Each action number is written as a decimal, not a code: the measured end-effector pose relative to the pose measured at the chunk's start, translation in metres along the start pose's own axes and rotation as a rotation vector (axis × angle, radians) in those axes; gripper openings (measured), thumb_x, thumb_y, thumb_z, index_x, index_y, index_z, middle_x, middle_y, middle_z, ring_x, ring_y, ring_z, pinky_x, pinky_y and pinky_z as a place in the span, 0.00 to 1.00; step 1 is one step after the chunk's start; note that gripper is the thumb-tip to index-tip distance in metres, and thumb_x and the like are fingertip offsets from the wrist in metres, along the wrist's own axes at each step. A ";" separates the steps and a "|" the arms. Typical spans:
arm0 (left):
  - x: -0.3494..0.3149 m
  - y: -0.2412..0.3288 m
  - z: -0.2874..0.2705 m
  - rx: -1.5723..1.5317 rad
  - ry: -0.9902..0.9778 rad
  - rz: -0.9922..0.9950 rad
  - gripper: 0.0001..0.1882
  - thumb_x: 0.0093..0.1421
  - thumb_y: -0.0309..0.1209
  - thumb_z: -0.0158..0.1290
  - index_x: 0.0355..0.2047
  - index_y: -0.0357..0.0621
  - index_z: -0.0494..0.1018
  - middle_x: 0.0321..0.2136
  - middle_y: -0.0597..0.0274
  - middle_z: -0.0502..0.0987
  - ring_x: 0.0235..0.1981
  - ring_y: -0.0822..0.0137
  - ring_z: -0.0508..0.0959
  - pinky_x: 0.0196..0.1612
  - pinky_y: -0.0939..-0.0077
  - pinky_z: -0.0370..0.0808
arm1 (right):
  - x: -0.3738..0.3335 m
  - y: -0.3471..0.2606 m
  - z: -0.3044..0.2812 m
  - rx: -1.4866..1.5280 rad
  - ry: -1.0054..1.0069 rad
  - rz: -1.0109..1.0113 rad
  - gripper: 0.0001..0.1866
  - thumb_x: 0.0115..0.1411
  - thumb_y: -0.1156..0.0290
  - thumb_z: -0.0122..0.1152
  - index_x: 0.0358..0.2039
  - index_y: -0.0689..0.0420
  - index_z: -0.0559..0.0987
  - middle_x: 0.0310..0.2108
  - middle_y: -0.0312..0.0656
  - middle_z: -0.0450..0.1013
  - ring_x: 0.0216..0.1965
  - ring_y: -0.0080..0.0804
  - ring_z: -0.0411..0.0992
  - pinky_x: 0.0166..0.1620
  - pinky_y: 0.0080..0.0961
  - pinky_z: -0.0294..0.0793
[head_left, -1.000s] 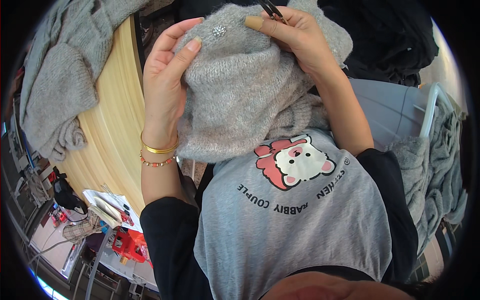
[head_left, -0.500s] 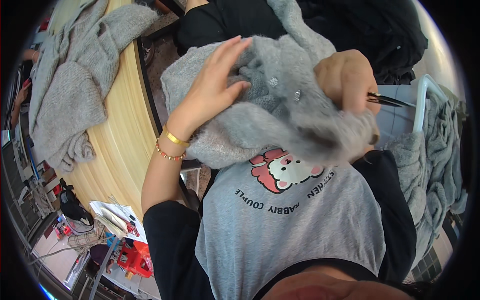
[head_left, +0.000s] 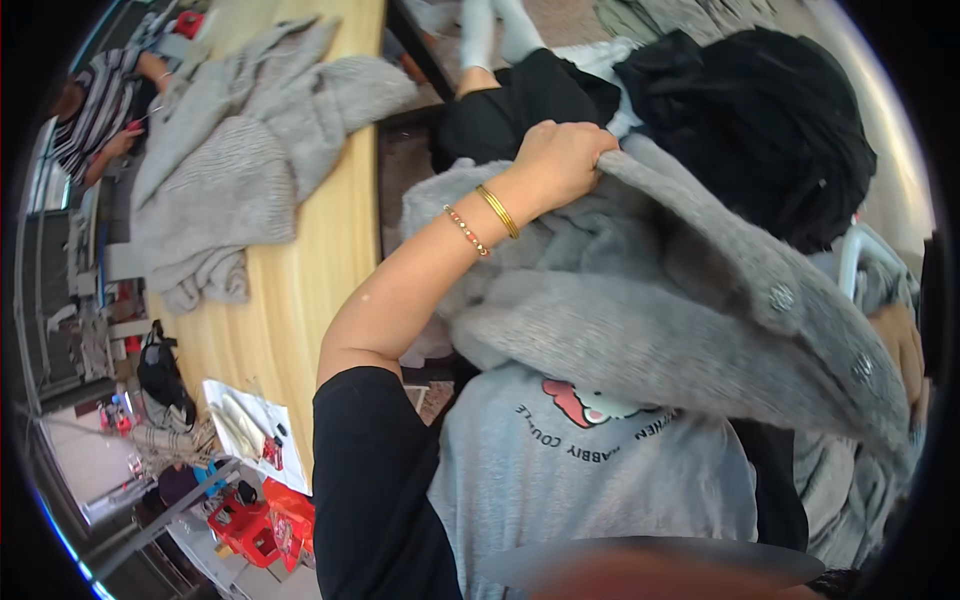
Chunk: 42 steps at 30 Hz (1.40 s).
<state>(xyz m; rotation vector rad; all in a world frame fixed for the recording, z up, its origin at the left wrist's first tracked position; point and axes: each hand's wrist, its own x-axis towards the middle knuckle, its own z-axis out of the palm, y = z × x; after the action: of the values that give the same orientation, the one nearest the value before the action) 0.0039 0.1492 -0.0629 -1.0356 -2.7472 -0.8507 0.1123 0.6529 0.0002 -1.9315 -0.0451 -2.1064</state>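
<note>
A fuzzy grey knit cardigan (head_left: 640, 320) is stretched across my lap and out to the right. My left hand (head_left: 565, 165) is closed on its edge at the upper middle. At the far right, my right hand (head_left: 900, 345) grips the other end of the same edge, partly hidden behind the knit. Two shiny buttons, a nearer-middle button (head_left: 782, 296) and an outer button (head_left: 864, 367), sit along the taut band between my hands. The dark pointed tool that was in my right hand cannot be seen now.
Another grey knit garment (head_left: 215, 190) lies on the wooden table (head_left: 300, 310) to my left. Papers (head_left: 262, 435) and red baskets (head_left: 250, 530) are beyond its near end. Black cloth (head_left: 750, 130) is heaped ahead; more grey knits (head_left: 850, 500) hang right. A person in stripes (head_left: 105, 110) is far left.
My left hand went from open on the cardigan to closed on its edge, farther forward and right. My right hand moved right, pulling the edge straight. The view shifted, so the table appears farther right.
</note>
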 end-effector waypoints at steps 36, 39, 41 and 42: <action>-0.207 -0.158 -0.281 -0.648 0.475 -0.884 0.25 0.66 0.34 0.51 0.62 0.39 0.64 0.59 0.53 0.70 0.59 0.62 0.70 0.62 0.71 0.64 | 0.008 0.248 -0.137 -1.350 1.031 0.998 0.14 0.65 0.65 0.58 0.43 0.61 0.83 0.26 0.28 0.73 0.26 0.11 0.62 0.28 0.18 0.62; -0.133 -0.133 -0.203 -0.484 0.289 -0.774 0.23 0.67 0.34 0.50 0.59 0.37 0.67 0.56 0.55 0.73 0.58 0.65 0.71 0.61 0.72 0.63 | 0.018 0.227 -0.145 -1.527 1.001 0.930 0.15 0.64 0.60 0.58 0.42 0.59 0.83 0.19 0.32 0.65 0.25 0.16 0.60 0.28 0.21 0.61; -0.113 -0.136 -0.162 -0.413 0.147 -0.475 0.17 0.67 0.31 0.51 0.53 0.36 0.73 0.50 0.57 0.76 0.53 0.70 0.74 0.58 0.75 0.66 | 0.053 0.217 -0.132 -1.678 1.059 0.952 0.20 0.62 0.55 0.61 0.36 0.63 0.80 0.18 0.35 0.65 0.24 0.21 0.62 0.29 0.25 0.63; -0.092 -0.115 -0.138 -0.415 0.076 -0.384 0.15 0.67 0.31 0.52 0.50 0.35 0.74 0.47 0.59 0.77 0.48 0.72 0.75 0.55 0.77 0.69 | 0.073 0.207 -0.122 -1.722 1.045 1.033 0.19 0.62 0.56 0.60 0.35 0.62 0.80 0.19 0.37 0.67 0.24 0.22 0.63 0.29 0.26 0.64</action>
<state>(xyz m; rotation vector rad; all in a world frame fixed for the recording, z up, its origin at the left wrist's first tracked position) -0.0133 -0.0482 -0.0250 -0.4947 -2.8103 -1.5271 0.0357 0.4149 0.0246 -0.2779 2.7774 -1.8108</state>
